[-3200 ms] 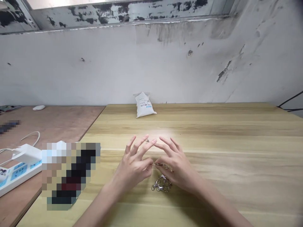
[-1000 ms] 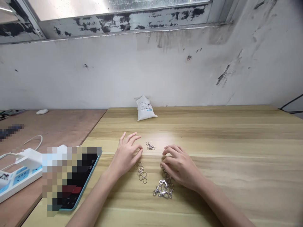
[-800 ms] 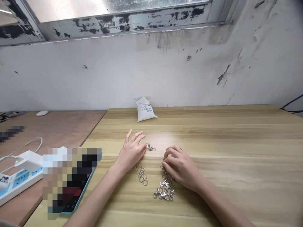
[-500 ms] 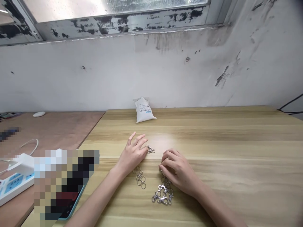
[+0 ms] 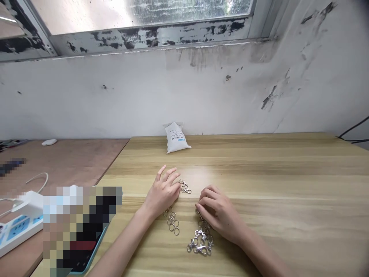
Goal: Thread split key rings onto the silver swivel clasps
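My left hand (image 5: 163,192) is open on the wooden table, fingers spread, its thumb beside a small cluster of lobster clasps with rings (image 5: 185,187). Several loose split rings (image 5: 173,223) lie below that hand, partly covered by it. My right hand (image 5: 219,211) has its fingers curled together, with a metal lobster clasp (image 5: 198,212) at the thumb tip; the fingertips are partly hidden. Under and in front of it lies a pile of silver lobster clasps (image 5: 201,246).
A white labelled packet (image 5: 177,139) stands against the wall at the back of the table (image 5: 273,165). On the left are a phone with a teal edge (image 5: 92,254), partly pixelated, and a white power strip (image 5: 20,231) with plugs and cable.
The view has tilted slightly, shifting everything down a little. My left thumb sits slightly apart from the small clasp cluster, which shows more. My right hand stays by the pile.
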`<state>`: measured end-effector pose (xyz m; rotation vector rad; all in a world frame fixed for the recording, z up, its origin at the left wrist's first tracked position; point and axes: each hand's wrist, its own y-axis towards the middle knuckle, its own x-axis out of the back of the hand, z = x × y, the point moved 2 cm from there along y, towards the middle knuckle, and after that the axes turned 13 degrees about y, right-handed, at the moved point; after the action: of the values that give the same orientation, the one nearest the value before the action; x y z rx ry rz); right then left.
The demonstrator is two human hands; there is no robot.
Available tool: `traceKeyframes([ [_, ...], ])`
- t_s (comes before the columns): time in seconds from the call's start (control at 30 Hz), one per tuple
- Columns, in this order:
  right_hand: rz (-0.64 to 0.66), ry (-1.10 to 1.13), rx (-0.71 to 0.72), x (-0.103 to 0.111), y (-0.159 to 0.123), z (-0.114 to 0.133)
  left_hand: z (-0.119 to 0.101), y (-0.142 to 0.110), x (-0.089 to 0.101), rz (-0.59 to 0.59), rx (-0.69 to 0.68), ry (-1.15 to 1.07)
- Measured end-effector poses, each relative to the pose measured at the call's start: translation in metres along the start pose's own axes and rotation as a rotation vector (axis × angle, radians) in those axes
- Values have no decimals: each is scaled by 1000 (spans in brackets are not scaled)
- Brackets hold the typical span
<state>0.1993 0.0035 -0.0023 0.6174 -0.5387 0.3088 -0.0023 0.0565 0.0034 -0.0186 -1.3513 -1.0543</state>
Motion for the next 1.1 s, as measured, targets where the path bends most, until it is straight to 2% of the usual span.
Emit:
traceKeyframes([
  [0.17,-49,-11,-21,0,0,-3,1,2,3,55,28,-88],
  [0.6,-64,67,-95,-3,0,-6,-2,0,-7,-20,-9,-136],
  [0.87,-86,64,-98,-5,1,-6,-4,2,-6,-24,13,-63],
  [1.1,-90,64,-70,-2,0,-7,-6,1,-6,29,-64,23],
])
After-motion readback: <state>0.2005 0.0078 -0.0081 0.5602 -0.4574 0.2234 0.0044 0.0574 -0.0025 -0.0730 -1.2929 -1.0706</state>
